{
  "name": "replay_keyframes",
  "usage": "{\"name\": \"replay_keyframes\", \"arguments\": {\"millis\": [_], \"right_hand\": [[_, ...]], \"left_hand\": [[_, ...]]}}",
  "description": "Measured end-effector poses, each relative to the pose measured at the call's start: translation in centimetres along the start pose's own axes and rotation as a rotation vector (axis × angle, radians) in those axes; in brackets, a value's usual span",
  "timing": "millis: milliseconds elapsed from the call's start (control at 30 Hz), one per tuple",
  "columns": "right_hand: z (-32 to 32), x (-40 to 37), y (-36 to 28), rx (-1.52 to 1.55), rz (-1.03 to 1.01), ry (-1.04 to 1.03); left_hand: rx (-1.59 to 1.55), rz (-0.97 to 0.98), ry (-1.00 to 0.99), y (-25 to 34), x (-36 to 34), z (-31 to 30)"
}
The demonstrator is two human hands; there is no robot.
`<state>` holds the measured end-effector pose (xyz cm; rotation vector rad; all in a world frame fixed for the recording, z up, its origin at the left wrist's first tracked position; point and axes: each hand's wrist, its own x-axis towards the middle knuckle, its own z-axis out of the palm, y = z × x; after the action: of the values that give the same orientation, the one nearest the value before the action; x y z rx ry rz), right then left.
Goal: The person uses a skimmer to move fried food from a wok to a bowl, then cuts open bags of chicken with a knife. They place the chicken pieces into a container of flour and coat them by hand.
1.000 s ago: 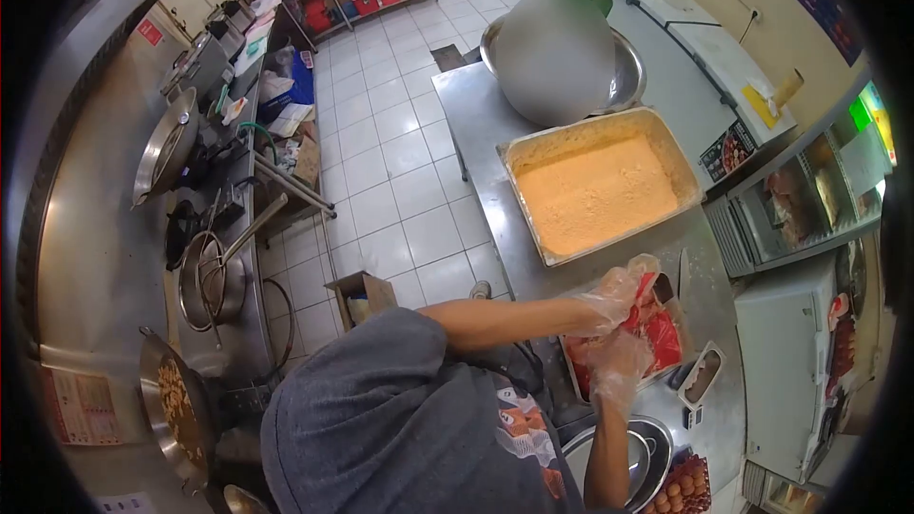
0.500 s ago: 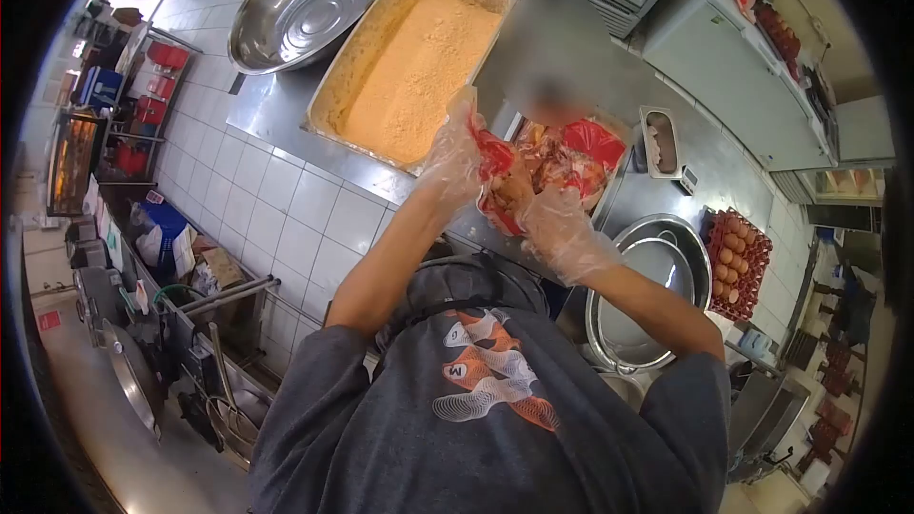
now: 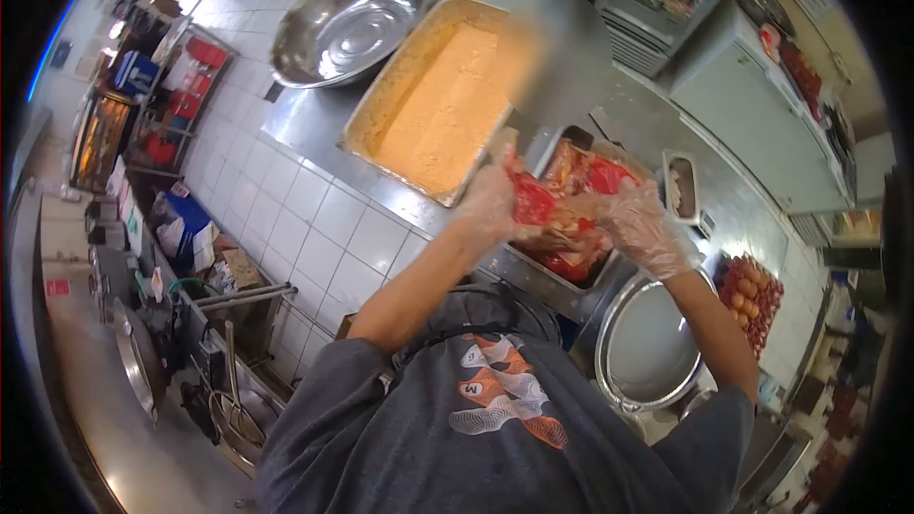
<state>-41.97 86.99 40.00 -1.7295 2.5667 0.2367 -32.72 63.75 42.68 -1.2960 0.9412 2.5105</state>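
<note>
"What does the left hand have?"

"It's in a clear glove, closed on the near side of a red bag, fingers curled. The fingertips are blurred, so I can't count them."

"And the right hand?"

"Gloved too, bent inward, at the far side of the meat between the hands. Its fingertips are lost against the meat, so I can't tell how far open it is or whether it grips."

"Where is the bag?"

"Over the metal pan on the bench. The hands cover part of the pan, and I can't make out where the bag ends and the meat in the pan begins."

"What about the big tray?"

"It holds orange powder. A grey blur hides its upper right corner. The steel bowl sits just beside it, whole rim showing."

"Anything else half hidden?"

"The right forearm crosses the rim of the round basin. Eggs lie beyond that arm. The small container holds something pale, too unclear to name."
</note>
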Motion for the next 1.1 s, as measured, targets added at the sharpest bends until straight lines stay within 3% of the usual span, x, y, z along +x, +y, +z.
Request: {"name": "replay_keyframes", "arguments": {"millis": [67, 133, 167, 200, 233, 267, 300, 367, 400, 467, 533, 633, 733, 800, 833, 900, 967, 1033, 1100], "right_hand": [[3.8, -0.1, 1.8, 0.439, 0.056, 0.076], [1.7, 3.1, 0.2, 0.502, -0.030, 0.181], [0.7, 2.6, -1.0, 0.268, -0.101, 0.287], [-0.3, 2.1, -2.1, 0.027, -0.145, 0.412], [0.3, 1.8, -2.7, -0.022, -0.112, 0.379], [0.9, 1.6, -3.1, -0.072, -0.081, 0.345], [1.2, 2.2, -4.1, 0.134, 0.020, 0.096], [1.6, 3.0, -4.3, 0.298, -0.158, 0.085], [2.0, 3.4, -4.3, 0.385, -0.237, 0.079], [3.9, 4.6, -3.7, 0.582, -0.244, 0.127], [2.3, 5.5, -4.0, 0.669, -0.249, 0.239], [1.0, 7.0, -2.7, 0.514, -0.337, 0.066], [-3.1, 8.7, -2.6, 0.629, -0.314, -0.444], [6.2, 10.3, -0.7, 0.411, -0.321, -0.525], [7.9, 10.2, -0.3, 0.293, -0.371, -0.436], [9.8, 10.0, 0.1, 0.163, -0.385, -0.281], [10.1, 10.0, -0.2, 0.235, -0.304, -0.180], [10.7, 9.9, -1.1, 0.309, -0.226, -0.112], [11.1, 9.9, -1.6, 0.361, -0.175, -0.065]], "left_hand": [[-0.063, -0.082, 0.022, -0.7, -1.0, 0.7], [-0.308, -0.104, -0.226, -4.0, 4.5, -1.4], [-0.070, -0.025, -0.023, -2.5, 1.2, -0.5], [-0.223, 0.012, -0.038, -4.8, 5.1, -0.9], [-0.184, 0.071, 0.062, -6.1, 7.1, -0.7], [-0.151, 0.075, 0.028, -5.6, 5.3, -0.7], [-0.153, 0.078, 0.022, -4.9, 4.0, -0.7], [-0.134, 0.061, 0.002, -4.4, 2.4, -0.3], [0.066, 0.054, -0.019, -4.7, 3.3, -1.3], [-0.025, 0.147, -0.077, -4.9, 1.3, -0.9], [-0.228, 0.062, -0.126, -4.1, 0.7, -1.3], [0.171, 0.245, -0.102, -5.2, 2.5, -1.7], [0.202, 0.181, -0.055, -5.1, 2.1, -1.1], [0.231, 0.139, 0.000, -5.5, 3.0, -0.8], [0.246, 0.121, 0.034, -5.7, 3.7, -0.6], [0.756, 0.457, 0.054, -6.2, 3.9, -0.6], [0.952, 0.612, 0.122, -6.9, 4.8, -0.4], [0.840, 0.579, 0.233, -7.6, 6.4, -0.2], [0.639, 0.535, 0.202, -7.4, 6.2, -0.8]]}}
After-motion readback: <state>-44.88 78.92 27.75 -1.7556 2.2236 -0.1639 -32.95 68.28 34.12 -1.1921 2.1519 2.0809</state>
